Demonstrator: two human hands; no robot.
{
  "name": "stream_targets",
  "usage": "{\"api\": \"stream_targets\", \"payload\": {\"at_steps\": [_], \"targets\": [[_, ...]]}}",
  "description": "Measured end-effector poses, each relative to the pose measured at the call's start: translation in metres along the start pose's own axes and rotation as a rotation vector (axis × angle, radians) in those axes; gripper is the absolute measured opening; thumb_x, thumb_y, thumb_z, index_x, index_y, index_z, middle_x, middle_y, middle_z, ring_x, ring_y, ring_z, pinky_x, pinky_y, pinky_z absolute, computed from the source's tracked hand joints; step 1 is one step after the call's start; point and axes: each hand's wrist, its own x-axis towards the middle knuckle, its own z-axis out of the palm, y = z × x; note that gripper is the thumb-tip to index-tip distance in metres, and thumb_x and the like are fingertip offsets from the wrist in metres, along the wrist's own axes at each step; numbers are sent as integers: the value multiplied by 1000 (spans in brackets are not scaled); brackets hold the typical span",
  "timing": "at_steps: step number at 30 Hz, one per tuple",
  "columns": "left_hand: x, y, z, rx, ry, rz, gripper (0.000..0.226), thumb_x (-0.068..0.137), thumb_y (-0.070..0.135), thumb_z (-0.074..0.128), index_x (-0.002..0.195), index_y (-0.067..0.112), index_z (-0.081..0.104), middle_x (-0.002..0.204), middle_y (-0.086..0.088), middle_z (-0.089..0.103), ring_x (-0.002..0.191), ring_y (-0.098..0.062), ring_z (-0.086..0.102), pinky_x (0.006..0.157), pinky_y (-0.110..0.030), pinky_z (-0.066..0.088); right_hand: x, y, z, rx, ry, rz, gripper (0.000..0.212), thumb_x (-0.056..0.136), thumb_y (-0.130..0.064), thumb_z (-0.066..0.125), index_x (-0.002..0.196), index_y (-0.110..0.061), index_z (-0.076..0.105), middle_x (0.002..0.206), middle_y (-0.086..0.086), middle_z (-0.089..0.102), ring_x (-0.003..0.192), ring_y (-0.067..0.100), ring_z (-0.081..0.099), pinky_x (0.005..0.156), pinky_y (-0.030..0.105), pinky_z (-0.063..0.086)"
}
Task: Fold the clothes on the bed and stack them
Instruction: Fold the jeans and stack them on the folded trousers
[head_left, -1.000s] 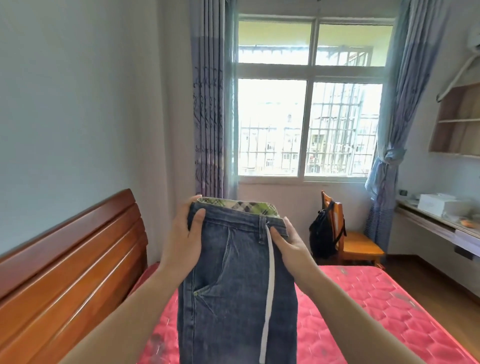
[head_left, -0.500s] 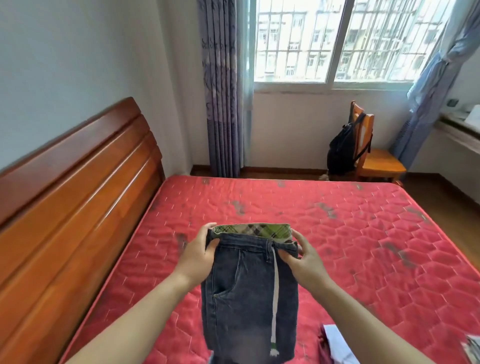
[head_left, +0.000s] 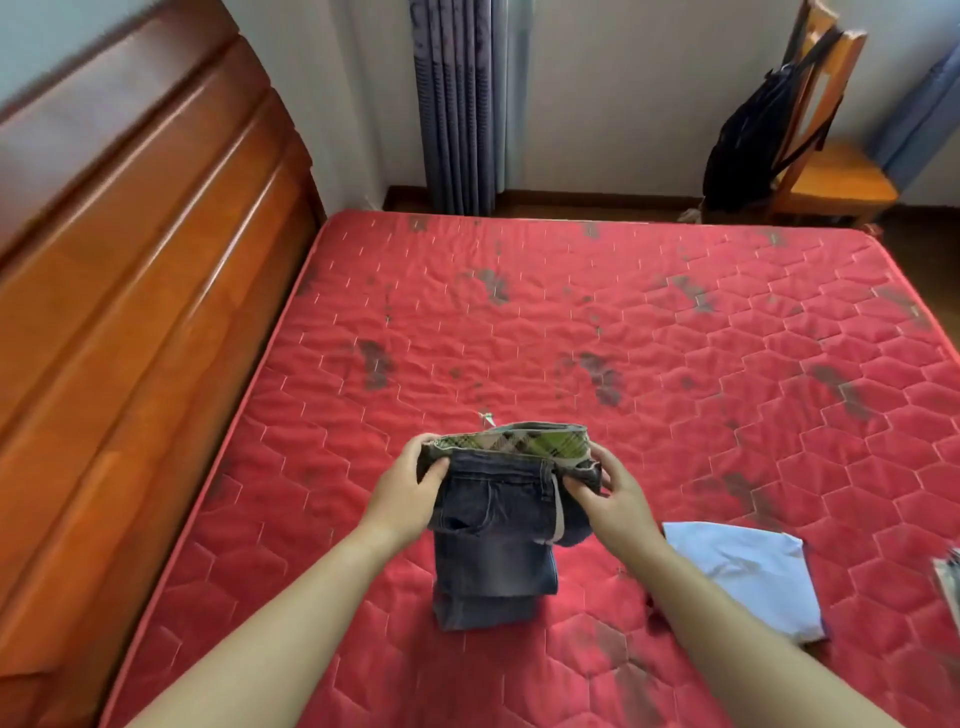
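Now both hands grip jeans (head_left: 493, 540) at waistband: left hand (head_left: 410, 491), right hand (head_left: 615, 499); legs crumple onto red mattress (head_left: 571, 332).

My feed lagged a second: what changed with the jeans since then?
The jeans were lowered from mid-air onto the bed; their legs now rest bunched on it. The left hand and right hand kept their grip on the waistband ends.
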Motion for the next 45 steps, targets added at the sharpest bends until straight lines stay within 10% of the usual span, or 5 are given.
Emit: {"api": "stream_targets", "payload": {"at_steps": [5,15,28,36,45], "targets": [[7,-82,47,43,-34,-112,21,94,22,51,112,33,53,97,25,58,96,-3,54,71,0,33,10,92,20,-64,-9,163,38,81,-16,70,109,-40,59,94,-16,69,86,-7,62,75,13,46],[117,-230,148,152,-184,-378,83,88,47,55,149,22,5,146,-7,36,132,-24,37,105,-34,30,134,256,62,-406,-57,303,76,83,-38,67,144,-15,28,141,10,42,129,22,41,104,31,32],[-30,-335,206,299,-200,-328,80,87,33,60,136,52,0,146,-8,18,128,-29,38,106,-39,34,-24,384,81,-459,-54,221,82,80,-24,72,144,-36,23,128,2,39,105,-16,35,89,6,33],[-31,-357,203,588,-167,225,55,71,27,79,122,24,60,136,-14,46,121,-33,48,96,-50,44,-7,405,77,-891,-146,-350,80,53,-33,88,126,-25,55,139,12,44,128,34,39,93,51,46],[-26,-372,205,461,-231,217,55,70,37,78,121,27,59,138,-4,42,126,-23,37,107,-33,28,20,391,69,-678,-136,-458,39,62,-2,80,99,-10,71,103,7,68,95,31,61,90,25,38]]}}
